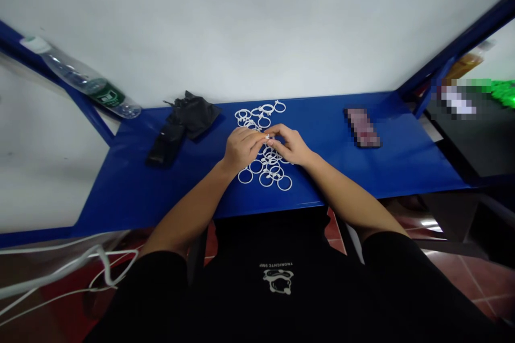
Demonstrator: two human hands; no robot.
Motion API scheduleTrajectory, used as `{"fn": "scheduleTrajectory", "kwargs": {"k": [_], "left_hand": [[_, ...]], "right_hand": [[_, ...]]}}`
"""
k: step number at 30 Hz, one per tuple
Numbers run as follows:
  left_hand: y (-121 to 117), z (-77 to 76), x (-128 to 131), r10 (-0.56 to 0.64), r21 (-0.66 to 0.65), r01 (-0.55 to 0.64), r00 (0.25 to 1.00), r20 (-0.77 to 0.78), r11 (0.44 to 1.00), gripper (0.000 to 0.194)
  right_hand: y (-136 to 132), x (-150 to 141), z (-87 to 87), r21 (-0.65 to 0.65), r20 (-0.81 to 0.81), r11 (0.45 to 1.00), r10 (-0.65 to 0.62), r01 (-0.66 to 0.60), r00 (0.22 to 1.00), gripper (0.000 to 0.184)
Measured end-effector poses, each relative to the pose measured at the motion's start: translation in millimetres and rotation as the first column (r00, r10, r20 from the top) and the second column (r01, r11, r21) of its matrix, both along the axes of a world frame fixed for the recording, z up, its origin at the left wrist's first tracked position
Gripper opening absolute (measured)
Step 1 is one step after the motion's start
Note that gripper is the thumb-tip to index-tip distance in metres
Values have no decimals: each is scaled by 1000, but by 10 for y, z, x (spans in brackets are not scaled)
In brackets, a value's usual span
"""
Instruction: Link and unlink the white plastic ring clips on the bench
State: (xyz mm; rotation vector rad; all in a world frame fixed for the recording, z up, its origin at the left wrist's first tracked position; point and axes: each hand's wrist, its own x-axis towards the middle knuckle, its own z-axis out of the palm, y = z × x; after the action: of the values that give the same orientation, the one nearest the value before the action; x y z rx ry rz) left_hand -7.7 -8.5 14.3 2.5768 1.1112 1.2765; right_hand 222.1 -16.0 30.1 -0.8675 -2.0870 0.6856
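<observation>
My left hand (243, 148) and my right hand (292, 144) meet over the middle of the blue table. The fingertips of both are closed in a pinch on a white ring (267, 138), of which only a small bit shows; the fingers hide the rest. Several thin white plastic rings with small tabs, like curtain rings, lie in a loose pile under and around the hands. One ring (284, 183) lies at the near edge of the pile, and another ring (280, 106) is at its far end.
On the blue table (201, 193), a crumpled black bag (195, 115) and a dark object (166, 144) lie left. A blurred phone-like object (363, 127) lies right. A plastic bottle (86, 80) leans at the left frame bar. White cables (60, 278) hang lower left.
</observation>
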Motion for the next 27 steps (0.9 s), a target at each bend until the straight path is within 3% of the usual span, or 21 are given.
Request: {"fn": "scheduleTrajectory", "kwargs": {"k": [8, 12, 16, 19, 23, 27], "left_hand": [[21, -21, 16, -44, 108, 45, 999, -18, 993, 30], [31, -29, 39, -34, 94, 32, 999, 18, 995, 29], [92, -67, 1, -15, -1, 15, 1000, 1, 1000, 26], [145, -119, -37, -10, -101, 0, 995, -100, 995, 20], [179, -162, -44, -92, -228, 33, 963, -254, 973, 15], [175, -155, -39, -142, -281, 54, 943, -300, 958, 16]], "right_hand": [[19, 20, -53, 47, -60, 998, 32, -29, 998, 38], [86, 59, -51, 114, -41, 993, -25, 30, 999, 34], [163, 178, -25, 187, 50, 977, -109, 97, 993, 29], [200, 258, -20, 159, 157, 982, -123, 98, 980, 29], [244, 300, -47, 114, 243, 992, -84, 58, 966, 35], [308, 310, -111, 114, 274, 991, -100, 71, 957, 43]]}}
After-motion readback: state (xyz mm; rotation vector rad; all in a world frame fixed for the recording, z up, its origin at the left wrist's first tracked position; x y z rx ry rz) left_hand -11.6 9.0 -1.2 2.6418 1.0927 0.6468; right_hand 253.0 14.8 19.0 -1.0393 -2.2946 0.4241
